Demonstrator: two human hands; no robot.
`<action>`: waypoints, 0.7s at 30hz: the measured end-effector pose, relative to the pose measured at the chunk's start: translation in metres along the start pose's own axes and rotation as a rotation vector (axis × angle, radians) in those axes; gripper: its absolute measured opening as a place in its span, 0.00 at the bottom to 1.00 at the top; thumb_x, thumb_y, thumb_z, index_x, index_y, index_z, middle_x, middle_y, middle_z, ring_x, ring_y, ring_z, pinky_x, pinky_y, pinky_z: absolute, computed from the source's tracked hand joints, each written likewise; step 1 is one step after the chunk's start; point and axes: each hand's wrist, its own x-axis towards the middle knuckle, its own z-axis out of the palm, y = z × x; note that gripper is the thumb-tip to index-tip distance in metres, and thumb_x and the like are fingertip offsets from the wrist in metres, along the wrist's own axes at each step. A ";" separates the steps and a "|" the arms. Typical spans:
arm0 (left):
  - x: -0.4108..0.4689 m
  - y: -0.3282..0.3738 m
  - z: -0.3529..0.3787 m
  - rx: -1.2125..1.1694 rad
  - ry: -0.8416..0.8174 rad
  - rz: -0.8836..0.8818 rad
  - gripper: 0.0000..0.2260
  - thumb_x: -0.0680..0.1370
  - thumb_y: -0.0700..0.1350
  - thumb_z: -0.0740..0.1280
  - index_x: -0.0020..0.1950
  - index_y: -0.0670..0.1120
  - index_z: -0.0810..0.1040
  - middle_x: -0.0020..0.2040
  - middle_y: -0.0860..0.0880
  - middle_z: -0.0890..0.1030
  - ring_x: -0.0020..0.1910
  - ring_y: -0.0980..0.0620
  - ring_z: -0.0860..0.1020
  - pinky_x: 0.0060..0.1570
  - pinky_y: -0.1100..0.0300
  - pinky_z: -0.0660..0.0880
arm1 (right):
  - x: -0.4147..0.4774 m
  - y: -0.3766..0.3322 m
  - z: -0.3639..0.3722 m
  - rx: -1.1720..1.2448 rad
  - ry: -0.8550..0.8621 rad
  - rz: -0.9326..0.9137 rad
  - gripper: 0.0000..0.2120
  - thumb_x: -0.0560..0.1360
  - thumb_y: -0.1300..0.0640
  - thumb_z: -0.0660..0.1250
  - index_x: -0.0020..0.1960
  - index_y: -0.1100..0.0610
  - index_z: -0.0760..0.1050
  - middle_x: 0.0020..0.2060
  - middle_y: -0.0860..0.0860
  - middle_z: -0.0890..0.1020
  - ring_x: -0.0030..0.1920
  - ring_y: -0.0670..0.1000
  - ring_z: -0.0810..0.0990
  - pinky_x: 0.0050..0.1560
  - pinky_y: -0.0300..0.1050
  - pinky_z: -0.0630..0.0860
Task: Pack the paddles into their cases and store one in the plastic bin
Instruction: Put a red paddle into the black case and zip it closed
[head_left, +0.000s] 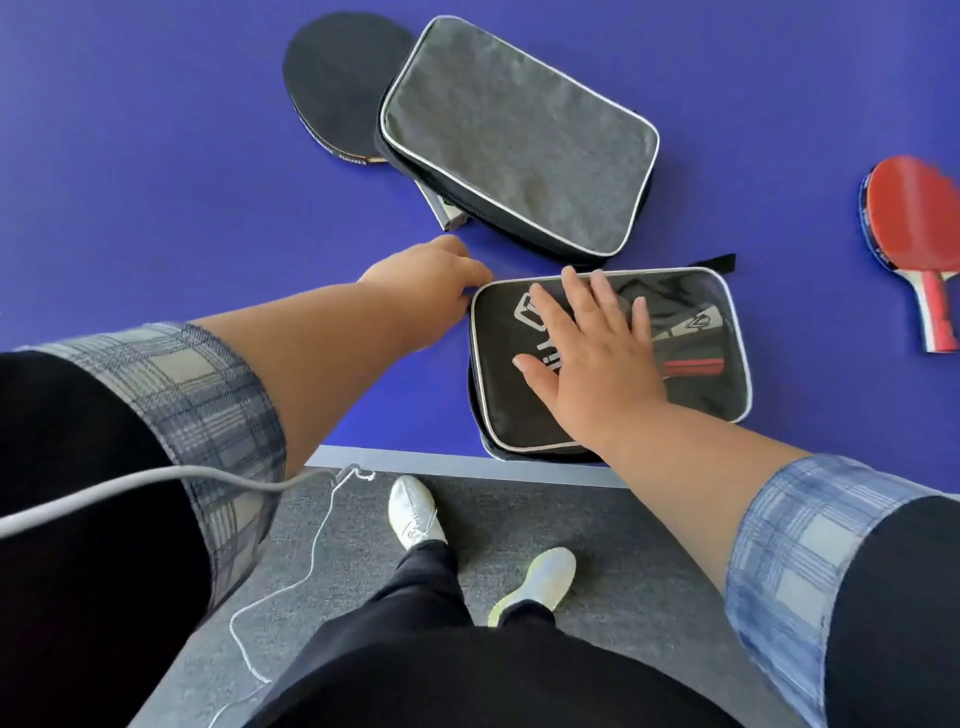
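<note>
A black printed paddle case (696, 364) lies at the near edge of the blue table (130, 182). My right hand (587, 353) rests flat on its top, fingers spread. My left hand (436, 280) is curled at the case's upper left corner, where the zipper runs; its fingertips are hidden, so what they pinch is unclear. A grey case (519, 135) lies farther back, partly on top of a black-faced paddle (337, 83) whose handle end (449, 215) pokes out under it. A red-faced paddle (919, 234) lies alone at the right edge.
The table's front edge (415, 460) runs just under the black case. Below it are grey carpet (649, 561), my two light shoes and a thin white cord (311, 566). No plastic bin is in view.
</note>
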 end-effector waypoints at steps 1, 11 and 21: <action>0.002 -0.002 0.000 0.023 0.003 0.016 0.14 0.82 0.49 0.58 0.64 0.62 0.76 0.61 0.54 0.71 0.51 0.50 0.75 0.44 0.50 0.76 | 0.001 0.000 0.000 -0.002 -0.003 0.002 0.35 0.76 0.31 0.44 0.80 0.44 0.51 0.81 0.51 0.51 0.80 0.57 0.47 0.76 0.67 0.49; -0.018 -0.013 0.008 0.000 0.086 0.058 0.12 0.84 0.49 0.58 0.59 0.48 0.79 0.57 0.48 0.75 0.53 0.45 0.77 0.48 0.51 0.73 | 0.000 -0.001 0.000 -0.008 0.012 0.013 0.36 0.75 0.29 0.47 0.80 0.43 0.52 0.81 0.50 0.53 0.80 0.56 0.48 0.75 0.67 0.50; -0.068 -0.005 0.043 -0.097 0.243 0.028 0.09 0.81 0.46 0.64 0.52 0.44 0.82 0.51 0.45 0.79 0.48 0.42 0.79 0.44 0.51 0.75 | 0.001 0.000 0.003 -0.008 0.054 0.012 0.36 0.75 0.29 0.49 0.79 0.42 0.55 0.80 0.50 0.55 0.80 0.56 0.50 0.75 0.68 0.52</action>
